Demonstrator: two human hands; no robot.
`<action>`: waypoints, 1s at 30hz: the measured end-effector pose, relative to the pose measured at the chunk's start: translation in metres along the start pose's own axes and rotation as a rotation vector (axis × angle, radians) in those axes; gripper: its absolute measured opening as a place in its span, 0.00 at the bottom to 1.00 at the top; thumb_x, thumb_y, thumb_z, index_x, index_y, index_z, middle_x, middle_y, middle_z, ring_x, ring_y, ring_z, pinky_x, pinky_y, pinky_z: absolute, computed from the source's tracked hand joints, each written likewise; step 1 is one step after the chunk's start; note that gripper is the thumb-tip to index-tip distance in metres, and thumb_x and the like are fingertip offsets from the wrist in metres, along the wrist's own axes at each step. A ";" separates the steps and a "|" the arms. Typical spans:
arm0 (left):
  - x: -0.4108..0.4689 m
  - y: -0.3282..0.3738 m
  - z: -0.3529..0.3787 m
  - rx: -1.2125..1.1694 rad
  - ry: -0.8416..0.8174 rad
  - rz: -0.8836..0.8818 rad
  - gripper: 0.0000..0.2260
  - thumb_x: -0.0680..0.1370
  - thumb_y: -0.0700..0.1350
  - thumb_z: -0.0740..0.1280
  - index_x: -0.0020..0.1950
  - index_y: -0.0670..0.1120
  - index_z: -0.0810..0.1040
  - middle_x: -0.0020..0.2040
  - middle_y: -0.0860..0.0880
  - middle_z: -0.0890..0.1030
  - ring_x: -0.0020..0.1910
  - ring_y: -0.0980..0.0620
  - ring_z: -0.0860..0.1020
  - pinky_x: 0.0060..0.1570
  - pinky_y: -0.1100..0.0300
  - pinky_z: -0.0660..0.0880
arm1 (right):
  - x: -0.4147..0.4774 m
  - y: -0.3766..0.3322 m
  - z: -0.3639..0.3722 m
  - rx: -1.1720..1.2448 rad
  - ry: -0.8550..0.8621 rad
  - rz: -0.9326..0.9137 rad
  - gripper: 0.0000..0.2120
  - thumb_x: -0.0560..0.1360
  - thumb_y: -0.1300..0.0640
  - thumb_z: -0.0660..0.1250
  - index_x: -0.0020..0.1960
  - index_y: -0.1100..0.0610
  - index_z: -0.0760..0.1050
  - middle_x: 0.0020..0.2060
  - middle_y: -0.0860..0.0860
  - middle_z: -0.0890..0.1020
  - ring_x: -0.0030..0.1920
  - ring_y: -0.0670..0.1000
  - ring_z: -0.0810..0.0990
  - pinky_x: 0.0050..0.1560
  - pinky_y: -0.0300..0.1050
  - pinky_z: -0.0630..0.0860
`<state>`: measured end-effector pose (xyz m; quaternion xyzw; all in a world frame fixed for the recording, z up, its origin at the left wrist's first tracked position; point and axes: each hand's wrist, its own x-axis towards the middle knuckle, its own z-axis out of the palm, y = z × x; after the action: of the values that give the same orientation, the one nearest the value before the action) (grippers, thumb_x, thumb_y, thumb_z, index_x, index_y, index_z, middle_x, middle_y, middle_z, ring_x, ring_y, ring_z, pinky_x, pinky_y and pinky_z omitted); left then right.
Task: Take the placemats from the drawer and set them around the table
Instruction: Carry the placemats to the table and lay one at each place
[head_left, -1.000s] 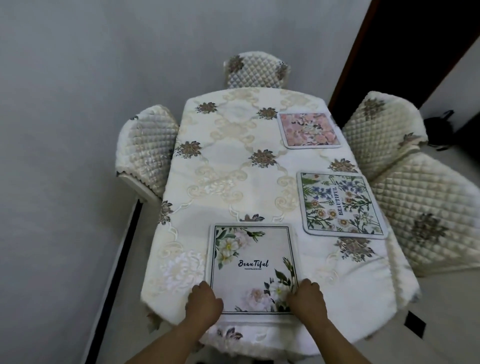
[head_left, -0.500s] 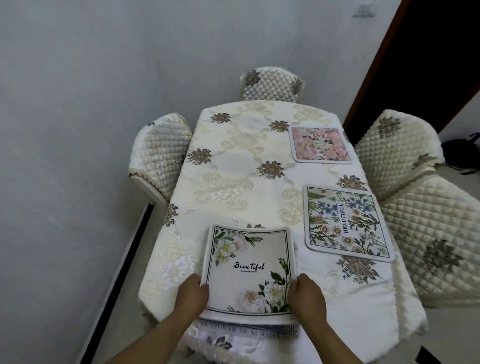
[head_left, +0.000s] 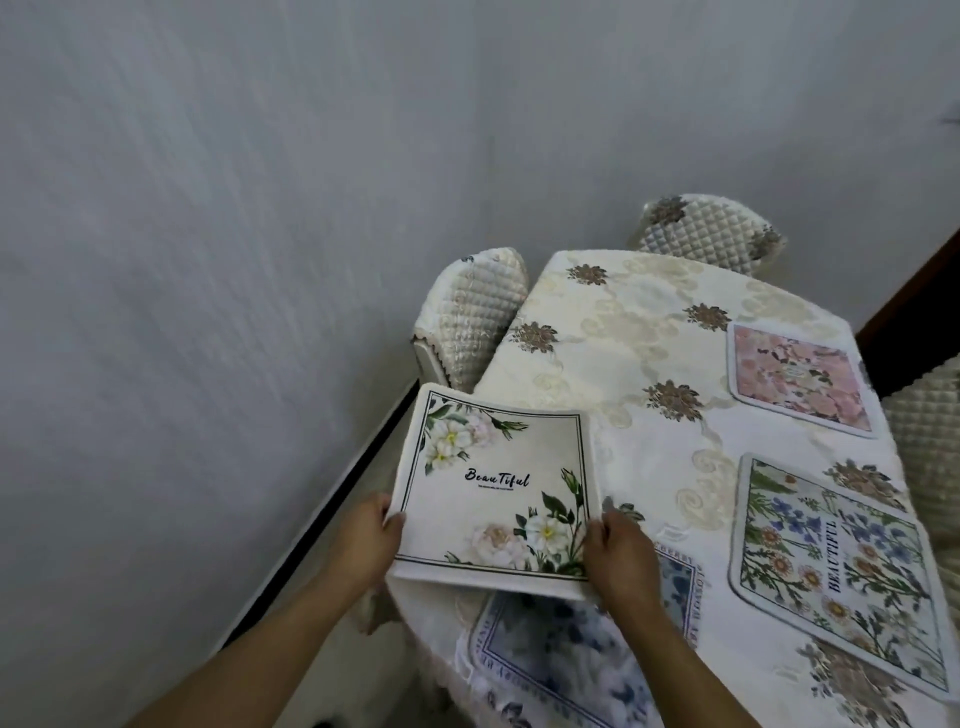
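Observation:
A white placemat (head_left: 493, 493) with white flowers and the word "Beautiful" is lifted above the table's near left corner. My left hand (head_left: 366, 540) grips its left edge and my right hand (head_left: 621, 561) grips its right edge. Under it a blue-flowered placemat (head_left: 566, 654) lies on the cream tablecloth (head_left: 613, 322) at the near end. A placemat with blue and orange flowers (head_left: 831, 566) lies on the right side. A pink placemat (head_left: 800, 379) lies farther back on the right.
Quilted cream chairs stand around the table: one at the left side (head_left: 467, 317), one at the far end (head_left: 706, 234), one at the right edge (head_left: 924, 441). A grey wall (head_left: 234, 260) runs close along the left. A dark doorway (head_left: 914, 322) is at the right.
Both hands have lifted the white placemat off the blue one and carried it to the left, uncovering the blue placemat. My view has swung left toward the wall.

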<state>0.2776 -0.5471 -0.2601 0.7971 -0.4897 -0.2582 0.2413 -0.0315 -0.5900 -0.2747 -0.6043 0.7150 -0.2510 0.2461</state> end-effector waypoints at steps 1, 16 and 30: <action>0.007 -0.010 -0.012 -0.002 0.008 0.008 0.11 0.78 0.45 0.67 0.37 0.50 0.70 0.33 0.53 0.75 0.34 0.50 0.74 0.35 0.58 0.67 | 0.001 -0.013 0.010 -0.005 0.008 -0.005 0.15 0.79 0.53 0.60 0.35 0.56 0.68 0.29 0.53 0.74 0.31 0.50 0.72 0.32 0.45 0.68; 0.165 -0.091 -0.182 0.035 0.005 0.190 0.07 0.78 0.46 0.66 0.44 0.43 0.77 0.41 0.45 0.82 0.40 0.46 0.79 0.40 0.55 0.74 | 0.022 -0.211 0.128 0.074 0.165 0.084 0.15 0.79 0.54 0.62 0.36 0.59 0.69 0.29 0.53 0.75 0.31 0.51 0.73 0.30 0.46 0.65; 0.330 0.013 -0.151 0.084 -0.136 0.375 0.12 0.78 0.47 0.67 0.36 0.49 0.69 0.33 0.49 0.76 0.34 0.48 0.75 0.34 0.57 0.66 | 0.166 -0.212 0.121 0.190 0.320 0.284 0.14 0.78 0.55 0.63 0.35 0.57 0.71 0.29 0.52 0.76 0.32 0.48 0.73 0.30 0.41 0.62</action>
<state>0.4944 -0.8311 -0.1965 0.6821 -0.6550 -0.2413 0.2179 0.1807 -0.7917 -0.2349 -0.4241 0.7959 -0.3726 0.2185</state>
